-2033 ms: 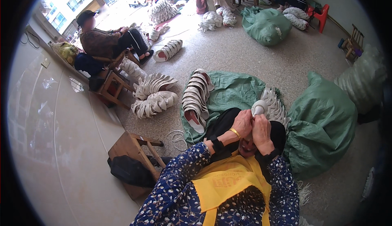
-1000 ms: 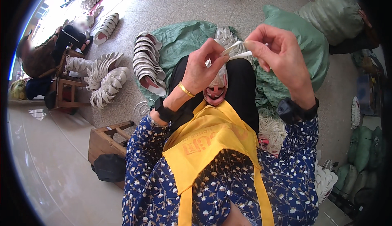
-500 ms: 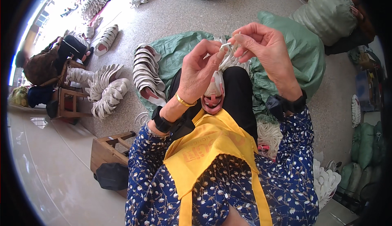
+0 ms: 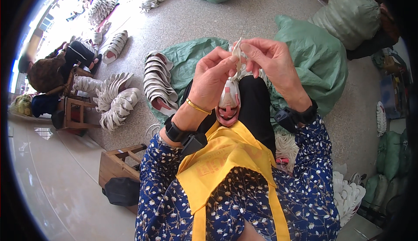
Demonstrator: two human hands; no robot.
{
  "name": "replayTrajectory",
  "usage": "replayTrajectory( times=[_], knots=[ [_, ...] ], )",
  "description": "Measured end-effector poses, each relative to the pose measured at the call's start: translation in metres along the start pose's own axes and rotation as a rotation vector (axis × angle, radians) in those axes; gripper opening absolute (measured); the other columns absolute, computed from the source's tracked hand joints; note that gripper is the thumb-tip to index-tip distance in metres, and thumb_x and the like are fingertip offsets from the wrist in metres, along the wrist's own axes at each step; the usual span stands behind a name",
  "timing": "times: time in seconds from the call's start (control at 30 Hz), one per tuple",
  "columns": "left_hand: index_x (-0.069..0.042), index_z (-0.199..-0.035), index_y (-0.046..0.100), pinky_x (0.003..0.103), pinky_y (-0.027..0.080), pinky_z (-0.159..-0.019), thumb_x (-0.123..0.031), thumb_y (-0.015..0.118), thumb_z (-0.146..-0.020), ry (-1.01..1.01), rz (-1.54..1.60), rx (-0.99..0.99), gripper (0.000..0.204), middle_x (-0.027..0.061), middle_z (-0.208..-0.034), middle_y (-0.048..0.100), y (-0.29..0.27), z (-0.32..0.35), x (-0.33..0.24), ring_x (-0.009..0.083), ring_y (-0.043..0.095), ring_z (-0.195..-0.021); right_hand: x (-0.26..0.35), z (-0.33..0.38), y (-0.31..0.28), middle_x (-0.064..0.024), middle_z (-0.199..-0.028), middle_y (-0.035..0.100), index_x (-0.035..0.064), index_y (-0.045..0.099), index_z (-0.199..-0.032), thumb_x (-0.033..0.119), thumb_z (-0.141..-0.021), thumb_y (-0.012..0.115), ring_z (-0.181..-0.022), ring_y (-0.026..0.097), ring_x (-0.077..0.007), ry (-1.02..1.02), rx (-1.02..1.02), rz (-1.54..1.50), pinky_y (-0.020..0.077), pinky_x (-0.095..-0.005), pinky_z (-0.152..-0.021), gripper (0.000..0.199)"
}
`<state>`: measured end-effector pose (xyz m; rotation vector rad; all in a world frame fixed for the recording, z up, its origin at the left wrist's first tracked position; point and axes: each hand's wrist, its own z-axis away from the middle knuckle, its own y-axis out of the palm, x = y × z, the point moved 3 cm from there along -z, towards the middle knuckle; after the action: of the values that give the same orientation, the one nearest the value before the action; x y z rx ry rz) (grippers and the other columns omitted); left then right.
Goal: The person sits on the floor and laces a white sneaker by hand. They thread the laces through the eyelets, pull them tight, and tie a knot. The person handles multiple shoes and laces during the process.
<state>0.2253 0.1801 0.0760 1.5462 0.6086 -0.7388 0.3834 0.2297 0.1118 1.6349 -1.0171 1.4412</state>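
Clock face centred on the point where the two hands meet; six o'clock is toward the wearer's body.

Left hand: pinching, thumb and forefinger closed on a pale strip, lace-like. Right hand: thumb and forefinger nip the same strip higher up, at its twelve o'clock end; the other fingers curl loosely. The strip stands roughly upright between the fingertips.

Shoe upper: white mesh with pink lining, at six o'clock below the hands, lying between the thighs in black trousers, opening toward the yellow apron. Its far end is covered by the hands; cannot tell whether the strip joins it.

Step in hand (judgement): two-handed fingertip work on the strip, held up off the shoe. Neither hand grips the upper, which seems to rest unheld.

Next move (judgement): calls for one pinch to stay firm while the other shifts along the strip; slack or a twist there could make it slip.

Surroundings: stack of white uppers between eight and nine o'clock; green sack at three; heap of pale laces at five; wooden stool between seven and eight.
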Motion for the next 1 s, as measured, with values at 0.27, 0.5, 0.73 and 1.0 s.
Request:
replayTrajectory(
  times=[0.27, 0.5, 0.73, 1.0],
  knots=[
    [-0.005, -0.090, 0.066, 0.020, 0.040, -0.065, -0.017, 0.074, -0.097, 0.096, -0.307, -0.021, 0.016, -0.0023, -0.079, 0.061, -0.003, -0.002, 0.003, 0.0033, 0.053, -0.074, -0.001, 0.002, 0.006, -0.0018, -0.073, 0.071, -0.0006, 0.076, -0.098, 0.021, -0.095, 0.075, -0.067, 0.062, -0.0023, -0.094, -0.045, 0.134, 0.0462, -0.0184, -0.055, 0.022],
    [-0.004, -0.107, 0.065, 0.030, 0.054, -0.082, -0.010, 0.078, -0.084, 0.160, -1.050, 0.117, 0.028, 0.0062, -0.104, 0.070, -0.062, -0.009, 0.016, 0.0172, 0.062, -0.093, -0.001, -0.002, 0.012, -0.0033, -0.078, 0.071, 0.0019, 0.069, -0.097, 0.022, -0.102, 0.065, -0.061, 0.063, -0.0053, -0.116, 0.039, 0.084, 0.0501, -0.0192, -0.054, 0.021],
    [-0.008, -0.121, 0.061, 0.044, 0.050, -0.096, -0.024, 0.083, -0.074, 0.189, -1.382, 0.260, 0.054, 0.0127, -0.119, 0.066, -0.109, -0.016, 0.065, 0.0345, 0.054, -0.113, 0.013, 0.002, 0.034, -0.0050, -0.076, 0.070, 0.0006, 0.063, -0.091, 0.017, -0.103, 0.061, -0.061, 0.063, -0.0059, -0.159, 0.152, 0.204, 0.0529, -0.0216, -0.054, 0.021],
    [-0.007, -0.114, 0.061, 0.046, 0.045, -0.099, -0.030, 0.082, -0.071, 0.221, -1.489, 0.241, 0.053, 0.0114, -0.110, 0.067, -0.124, -0.016, 0.088, 0.0362, 0.053, -0.113, 0.063, -0.002, 0.043, 0.0000, -0.074, 0.063, 0.0039, 0.066, -0.099, 0.020, -0.105, 0.060, -0.054, 0.053, -0.0024, -0.306, 0.142, 0.302, 0.0439, -0.0178, -0.047, 0.018]
  ],
)
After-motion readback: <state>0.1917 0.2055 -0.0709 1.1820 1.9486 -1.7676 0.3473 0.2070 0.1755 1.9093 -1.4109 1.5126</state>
